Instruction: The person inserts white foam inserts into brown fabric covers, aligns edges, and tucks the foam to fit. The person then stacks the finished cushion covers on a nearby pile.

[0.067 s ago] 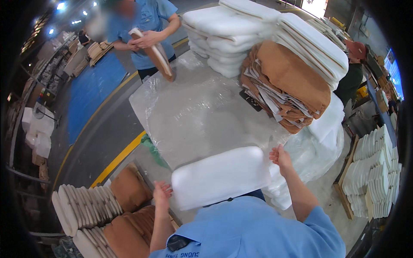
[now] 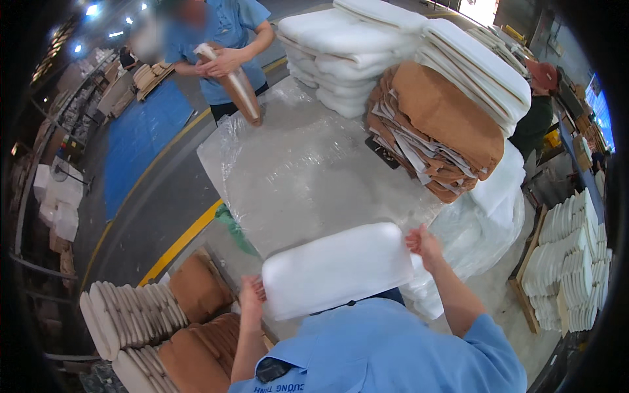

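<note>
In front of me at the table's near edge lies a white padded cushion piece (image 2: 337,272), long with rounded corners. My left hand (image 2: 252,289) is at its left end, fingertips against or just beside the edge, fingers loosely bent and apart. At the right end, my right hand (image 2: 423,246) comes up to the upper corner with half-curled fingers. Neither hand is visibly closed around the padding. The grey table (image 2: 308,177) beneath is covered in clear plastic film.
White pads (image 2: 354,49) and folded brown covers (image 2: 449,108) are piled at the table's far right. Across it a co-worker (image 2: 226,52) holds a brown-and-white piece (image 2: 239,92). Brown and white pads (image 2: 134,314) stand at lower left; more white pads (image 2: 567,262) at right.
Both my hands have moved inward to the ends of the white cushion piece, which stays nearly in place. The co-worker's brown-and-white piece has turned slightly.
</note>
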Demonstrator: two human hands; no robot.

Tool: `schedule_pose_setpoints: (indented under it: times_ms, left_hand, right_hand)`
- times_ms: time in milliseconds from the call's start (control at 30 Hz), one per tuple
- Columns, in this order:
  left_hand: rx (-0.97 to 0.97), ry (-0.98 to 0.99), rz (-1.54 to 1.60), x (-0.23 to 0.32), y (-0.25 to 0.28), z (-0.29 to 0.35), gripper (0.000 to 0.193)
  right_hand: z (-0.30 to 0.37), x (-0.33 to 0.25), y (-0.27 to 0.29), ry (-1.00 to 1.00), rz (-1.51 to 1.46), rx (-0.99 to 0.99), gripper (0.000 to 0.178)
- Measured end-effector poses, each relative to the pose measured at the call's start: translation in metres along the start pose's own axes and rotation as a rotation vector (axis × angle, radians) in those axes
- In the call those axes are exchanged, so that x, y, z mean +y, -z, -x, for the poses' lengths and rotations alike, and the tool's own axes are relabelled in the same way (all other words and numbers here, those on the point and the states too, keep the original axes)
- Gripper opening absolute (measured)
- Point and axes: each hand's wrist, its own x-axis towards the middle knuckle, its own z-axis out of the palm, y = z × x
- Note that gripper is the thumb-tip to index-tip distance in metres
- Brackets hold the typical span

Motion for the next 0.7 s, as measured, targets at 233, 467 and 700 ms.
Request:
schedule_pose_setpoints:
  times_ms: [233,467,700]
  left_hand:
    - [0.153,-0.036,-0.171,-0.001,-0.001,0.000,0.069]
    - [0.168,-0.186,-0.046,0.005,-0.038,-0.009,0.061]
    - [0.038,-0.114,0.151,-0.004,-0.034,-0.008,0.052]
  right_hand:
    - [-0.002,-0.017,0.031,-0.061,0.111,0.071,0.072]
    - [-0.026,-0.025,-0.018,-0.004,0.017,0.052,0.063]
    - [-0.030,-0.014,-0.010,-0.150,0.086,-0.041,0.063]
